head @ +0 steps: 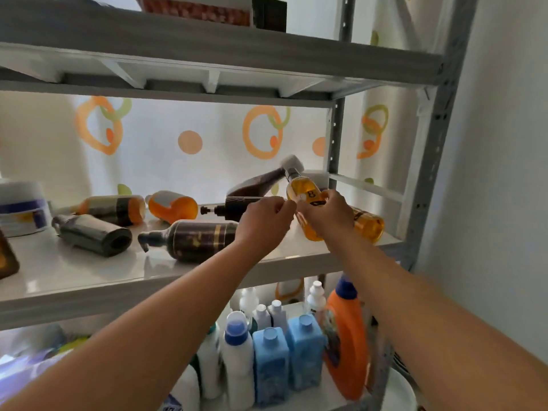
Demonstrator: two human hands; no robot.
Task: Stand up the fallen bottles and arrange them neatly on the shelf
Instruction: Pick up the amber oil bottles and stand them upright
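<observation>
- Right hand [326, 215] is curled round the lower half of a small amber bottle [305, 189], which tilts neck-up over the right end of the middle shelf [89, 280]; whether its base touches the board is hidden.
- Left hand [267, 218] sits just beside it with curled fingers, at the end of a thin pale tube [252, 198]. Whether it pinches the tube or holds nothing cannot be told.
- A second amber bottle [367, 225] lies on its side behind the right wrist, near the shelf's right edge.
- A brown bottle [258, 183] with a white cap leans at a slant just behind the held one, crowding the back right corner.
- A black pump head [219, 209] lies left of the left hand.
- A dark bottle with gold bands [198, 241] lies on its side under the left forearm, pump pointing left.
- Further left lie an orange bottle [173, 206], a dark-labelled orange bottle [112, 207] and a grey bottle [92, 235], all fallen.
- A white tub [20, 207] stands upright at the far left.
- On the shelf below, blue bottles [269, 363] and an orange detergent jug [347, 339] stand upright in a group.
</observation>
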